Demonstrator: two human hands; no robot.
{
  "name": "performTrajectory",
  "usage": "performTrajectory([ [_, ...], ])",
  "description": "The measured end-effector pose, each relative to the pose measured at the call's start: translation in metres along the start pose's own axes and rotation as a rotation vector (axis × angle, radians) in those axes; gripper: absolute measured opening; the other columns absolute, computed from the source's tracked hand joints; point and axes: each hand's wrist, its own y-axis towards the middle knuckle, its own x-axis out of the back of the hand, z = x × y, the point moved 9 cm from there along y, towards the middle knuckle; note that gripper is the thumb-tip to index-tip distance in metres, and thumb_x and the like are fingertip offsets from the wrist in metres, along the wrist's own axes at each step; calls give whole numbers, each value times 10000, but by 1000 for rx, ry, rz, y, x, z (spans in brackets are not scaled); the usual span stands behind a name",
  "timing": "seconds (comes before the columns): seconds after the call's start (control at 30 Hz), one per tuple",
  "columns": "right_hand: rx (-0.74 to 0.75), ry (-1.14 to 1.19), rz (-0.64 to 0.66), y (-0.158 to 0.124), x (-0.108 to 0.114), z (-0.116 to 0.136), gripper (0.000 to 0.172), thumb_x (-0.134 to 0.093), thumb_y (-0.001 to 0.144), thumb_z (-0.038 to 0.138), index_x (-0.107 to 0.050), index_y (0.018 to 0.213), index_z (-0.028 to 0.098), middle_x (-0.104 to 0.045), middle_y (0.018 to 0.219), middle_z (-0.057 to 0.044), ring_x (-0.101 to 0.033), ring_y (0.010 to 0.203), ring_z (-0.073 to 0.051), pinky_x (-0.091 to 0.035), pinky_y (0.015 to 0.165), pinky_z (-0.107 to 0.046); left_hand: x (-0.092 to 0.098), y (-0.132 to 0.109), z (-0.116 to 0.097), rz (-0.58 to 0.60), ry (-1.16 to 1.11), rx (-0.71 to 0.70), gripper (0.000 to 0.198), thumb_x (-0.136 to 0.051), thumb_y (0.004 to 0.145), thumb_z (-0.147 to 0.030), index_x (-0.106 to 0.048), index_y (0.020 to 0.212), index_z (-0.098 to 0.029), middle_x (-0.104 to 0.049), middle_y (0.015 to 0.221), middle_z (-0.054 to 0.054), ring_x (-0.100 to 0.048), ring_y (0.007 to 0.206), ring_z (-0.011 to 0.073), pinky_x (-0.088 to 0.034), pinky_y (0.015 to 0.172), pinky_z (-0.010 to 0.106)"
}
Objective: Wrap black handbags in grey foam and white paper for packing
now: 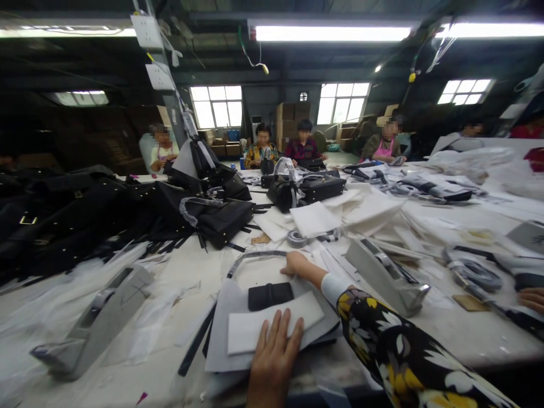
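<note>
A black handbag lies on the table in front of me, covered by a pale grey sheet. On top of that sheet sit a small black wallet-like piece with a strap across it and a folded white padding sheet. My left hand lies flat on the padding with its fingers spread. At the bag's far side, the curled fingers of my right hand close on the right end of the wrapped bag handle. Its fingertips are partly hidden. Black straps stick out at the bag's left.
Grey tape dispensers stand left and right of the bag. Black bags pile up at the left and ahead, near loose white sheets. A co-worker's hand shows at the right edge. Several people sit across the table.
</note>
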Motion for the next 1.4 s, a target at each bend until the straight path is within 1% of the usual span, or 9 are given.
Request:
performTrajectory([
  [0.13, -95, 70, 122, 3, -13, -14, 331, -613, 951, 344, -597, 1228, 165, -614, 1237, -96, -635, 1040, -227, -552, 874, -425, -5, -3, 0, -18, -20, 29, 468, -319, 1025, -187, -476, 1451, -303, -522, 1475, 29, -528, 1323, 225, -503, 1035, 422],
  [0.27, -85, 191, 140, -4, -14, -22, 306, -606, 953, 354, -616, 1195, 166, -628, 1211, -79, -640, 1022, -227, -555, 865, -418, -4, -2, 0, 18, -24, 24, 498, -365, 996, -118, -479, 1447, -294, -529, 1469, 39, -533, 1318, 233, -507, 1037, 434],
  [0.53, 43, 566, -55, -30, 11, -33, 404, -684, 886, 274, -550, 1242, 136, -734, 1016, -74, -699, 876, -177, -560, 789, -306, 0, 5, 2, 114, -39, -1, 483, -377, 996, -118, -490, 1440, -269, -541, 1454, 67, -538, 1313, 246, -516, 1033, 438],
  [0.73, 229, 635, -146, -58, 37, -37, 504, -702, 807, 356, -558, 1247, 159, -728, 1031, -63, -686, 928, -192, -517, 883, -322, -1, 6, 3, 100, -74, 12, 464, -363, 1002, -122, -519, 1417, -260, -541, 1454, 66, -538, 1313, 253, -510, 1034, 458],
  [0.9, 400, 530, 23, -73, 35, -39, 637, -830, 615, 282, -628, 1210, 173, -710, 1041, -53, -652, 971, -220, -472, 945, -365, 0, 9, 3, 146, -61, -17, 469, -404, 990, -116, -508, 1426, -254, -540, 1457, 71, -542, 1309, 244, -496, 1050, 437],
  [1.13, 579, 562, 333, -86, 33, -42, 691, -778, 709, 340, -553, 1340, 170, -643, 1269, -85, -612, 1128, -213, -476, 959, -316, -1, 9, 3, 132, -68, 7, 471, -372, 999, -124, -503, 1429, -262, -532, 1465, 62, -524, 1327, 244, -494, 1052, 440],
  [1.2, 555, 591, 308, -82, 36, -47, 615, -748, 742, 365, -593, 1301, 164, -658, 1256, -89, -638, 1083, -206, -497, 924, -308, -3, 7, 3, 118, -79, 26, 477, -363, 1000, -120, -501, 1431, -270, -522, 1474, 56, -515, 1335, 243, -483, 1063, 446],
  [1.3, 529, 565, 167, -72, 40, -50, 381, -728, 753, 403, -723, 1038, 151, -737, 1074, -79, -686, 972, -210, -517, 888, -311, -7, 3, 4, 116, -90, 48, 484, -364, 1002, -122, -487, 1441, -284, -504, 1489, 49, -503, 1345, 244, -471, 1075, 458],
  [1.4, 523, 560, 51, -65, 44, -45, 255, -690, 790, 414, -729, 828, 165, -761, 943, -64, -704, 930, -214, -515, 888, -316, -10, 3, 4, 158, -89, 36, 487, -373, 1003, -130, -464, 1456, -284, -479, 1509, 51, -478, 1366, 244, -460, 1086, 462],
])
